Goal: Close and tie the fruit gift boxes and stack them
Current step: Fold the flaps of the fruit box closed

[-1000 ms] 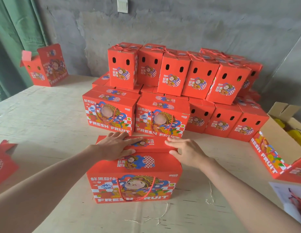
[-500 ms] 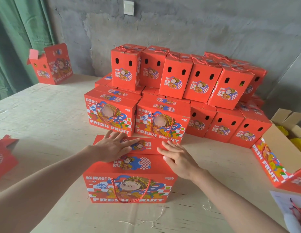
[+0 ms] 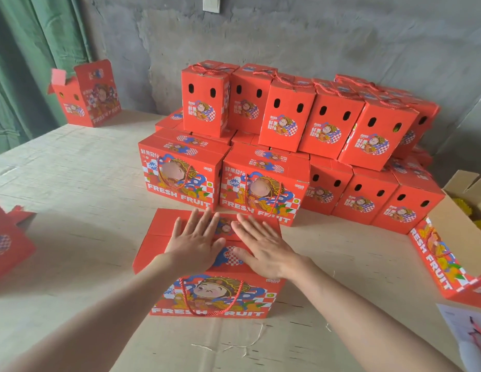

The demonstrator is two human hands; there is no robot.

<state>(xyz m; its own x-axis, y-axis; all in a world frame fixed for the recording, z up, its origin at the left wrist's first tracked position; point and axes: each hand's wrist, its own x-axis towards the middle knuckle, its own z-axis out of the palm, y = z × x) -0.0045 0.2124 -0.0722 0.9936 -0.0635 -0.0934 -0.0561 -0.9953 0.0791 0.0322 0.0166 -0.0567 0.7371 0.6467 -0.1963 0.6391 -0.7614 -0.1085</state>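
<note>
Packing room, seen on my remote feed: a pale tabletop [image 3: 72, 189] fills the frame. At twelve to one o'clock on it stands a two-tier stack of closed boxes [image 3: 287, 122], red, against a grey wall. At three o'clock an open carton [image 3: 449, 237] lies with its flaps up and something yellow inside. Far off at ten o'clock is an unclosed box [image 3: 91, 98].

Dead centre, just short of the stack's front row, stands the gift box [image 3: 215, 296] I am watching. Its long axis runs nine to three, square across the person, and its printed "FRESH FRUIT" face points to six.

Both hands lie on its lid. The left hand [image 3: 196, 245] sits towards nine and the right hand [image 3: 266, 251] towards three, side by side near the middle. Each grip is fully spread, palm down, fingers straight and fanned towards twelve. They press the flaps flat and have hold of nothing.

The lid looks down; I judge the closing all but done and the tying not begun.

The near rope handle [image 3: 207, 314] hangs slack on the six o'clock face, below both wrists. I judge the tying turns on that. The cord lies towards six of either palm, about equally near each, so both hands must draw back and down to reach it. I cannot see a far-side rope.
</note>
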